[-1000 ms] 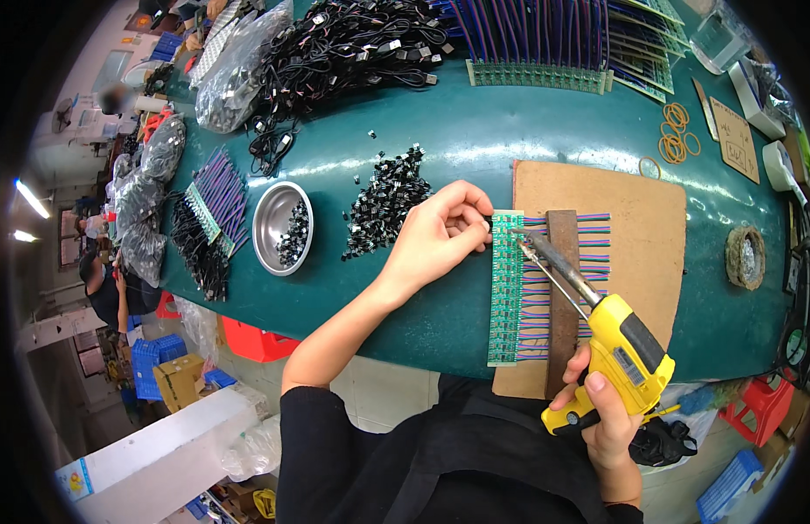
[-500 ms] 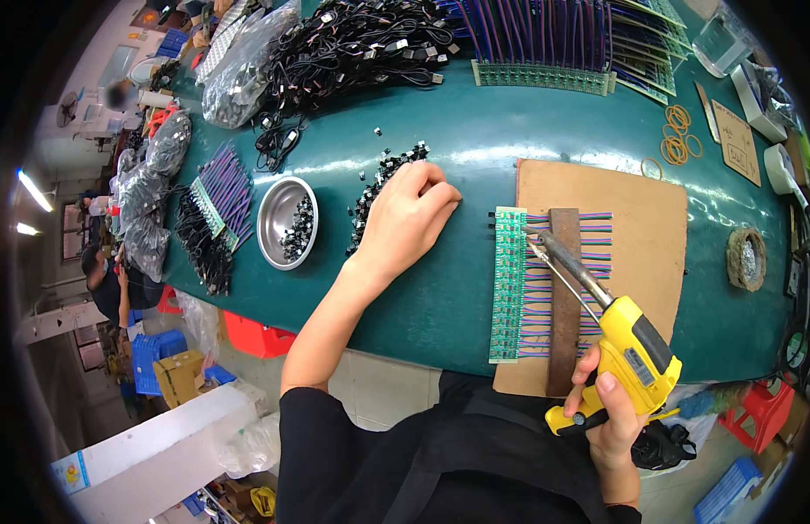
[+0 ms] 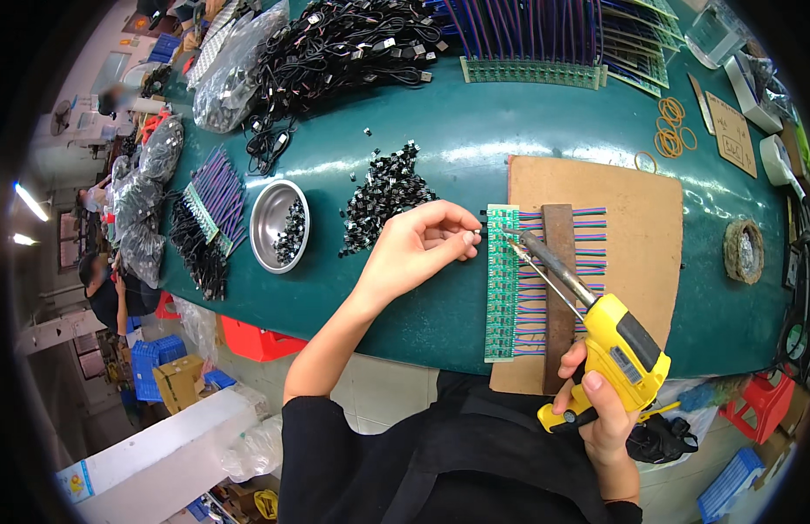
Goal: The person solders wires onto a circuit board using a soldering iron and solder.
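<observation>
My left hand (image 3: pixel 415 249) is closed in a pinch at the left edge of a green circuit board panel (image 3: pixel 501 297), near its far end. A tiny part, apparently one of the small black components, shows at the fingertips. My right hand (image 3: pixel 606 415) grips a yellow soldering gun (image 3: pixel 630 349), its hot tip and thin solder feed tube meeting over the panel's far end. Thin coloured wires run right from the panel, under a brown flat bar (image 3: pixel 558 288), across a cardboard sheet (image 3: pixel 645 262). Left of the panel lies a pile of small black components (image 3: pixel 387 196).
A steel bowl (image 3: pixel 255 231) with more components stands left of the pile. Bundled black cables (image 3: pixel 344 57) and wired panels (image 3: pixel 531 72) lie along the far side. Rubber bands (image 3: pixel 670 131) and a round coil-like holder (image 3: pixel 744 255) are at right. Another person (image 3: pixel 108 293) sits far left.
My left hand has moved from the component pile toward the panel's left edge, fingers now pinched there. The soldering gun has shifted slightly left, its tip further over the panel.
</observation>
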Available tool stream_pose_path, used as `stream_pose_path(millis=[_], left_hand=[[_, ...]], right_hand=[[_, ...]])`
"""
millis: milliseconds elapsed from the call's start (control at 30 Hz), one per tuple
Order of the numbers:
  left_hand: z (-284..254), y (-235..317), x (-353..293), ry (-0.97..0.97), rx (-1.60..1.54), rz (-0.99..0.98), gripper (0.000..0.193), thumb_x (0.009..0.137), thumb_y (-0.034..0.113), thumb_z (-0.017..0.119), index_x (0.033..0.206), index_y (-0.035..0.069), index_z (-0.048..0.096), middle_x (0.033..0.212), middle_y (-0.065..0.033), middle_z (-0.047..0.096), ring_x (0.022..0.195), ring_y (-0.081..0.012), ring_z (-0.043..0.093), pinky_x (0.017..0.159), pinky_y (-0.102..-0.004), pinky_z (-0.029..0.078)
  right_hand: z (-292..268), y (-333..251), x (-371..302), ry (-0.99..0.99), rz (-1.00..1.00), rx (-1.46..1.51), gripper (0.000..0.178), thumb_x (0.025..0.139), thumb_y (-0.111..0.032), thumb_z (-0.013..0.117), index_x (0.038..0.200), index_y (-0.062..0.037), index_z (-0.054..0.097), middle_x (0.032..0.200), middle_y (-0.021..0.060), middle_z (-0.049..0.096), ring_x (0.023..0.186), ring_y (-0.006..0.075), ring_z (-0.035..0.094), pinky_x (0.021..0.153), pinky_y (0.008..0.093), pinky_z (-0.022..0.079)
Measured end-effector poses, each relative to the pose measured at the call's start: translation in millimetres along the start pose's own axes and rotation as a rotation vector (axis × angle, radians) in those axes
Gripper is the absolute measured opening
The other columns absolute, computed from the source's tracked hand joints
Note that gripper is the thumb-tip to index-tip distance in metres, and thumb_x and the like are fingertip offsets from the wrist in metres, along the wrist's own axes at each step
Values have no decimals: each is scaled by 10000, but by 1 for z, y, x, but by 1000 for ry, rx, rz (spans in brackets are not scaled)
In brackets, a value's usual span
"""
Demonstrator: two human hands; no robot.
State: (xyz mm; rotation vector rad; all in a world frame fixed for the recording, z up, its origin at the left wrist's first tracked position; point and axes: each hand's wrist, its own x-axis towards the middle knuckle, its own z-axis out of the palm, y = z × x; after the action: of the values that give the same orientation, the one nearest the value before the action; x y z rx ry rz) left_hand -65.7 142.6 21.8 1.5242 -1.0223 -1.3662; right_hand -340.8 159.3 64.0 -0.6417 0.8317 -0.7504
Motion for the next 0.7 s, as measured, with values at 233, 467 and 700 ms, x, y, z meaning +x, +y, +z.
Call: stream_pose_path(millis=[233, 467, 700], left_hand=[[0, -3, 1, -28, -87, 4, 162, 859, 52, 599, 995, -34, 579, 910, -86, 621, 815, -132, 619, 732, -252, 508], [1, 0, 7, -8, -141, -45, 148, 831, 37, 620, 952, -12, 551, 853, -63, 609, 762, -120, 616, 696, -243, 504], [11, -3, 12, 13, -105, -28, 151, 784, -15, 612, 905, 12, 525, 782, -30, 596, 712, -101, 612, 670, -227, 500]], right_hand=[[1, -1, 0, -4, 16, -11, 394, 844, -82, 550, 1206, 27, 440, 998, 136, 545, 906, 184, 557, 580, 295, 564], [3, 0, 1, 0, 20, 2, 374, 850, -75, 543, 1196, 27, 444, 973, 127, 547, 875, 172, 562, 590, 299, 566], [9, 3, 0, 72, 50, -71, 369, 827, -117, 557, 1145, 47, 466, 870, 127, 553, 682, 161, 571, 506, 266, 534]])
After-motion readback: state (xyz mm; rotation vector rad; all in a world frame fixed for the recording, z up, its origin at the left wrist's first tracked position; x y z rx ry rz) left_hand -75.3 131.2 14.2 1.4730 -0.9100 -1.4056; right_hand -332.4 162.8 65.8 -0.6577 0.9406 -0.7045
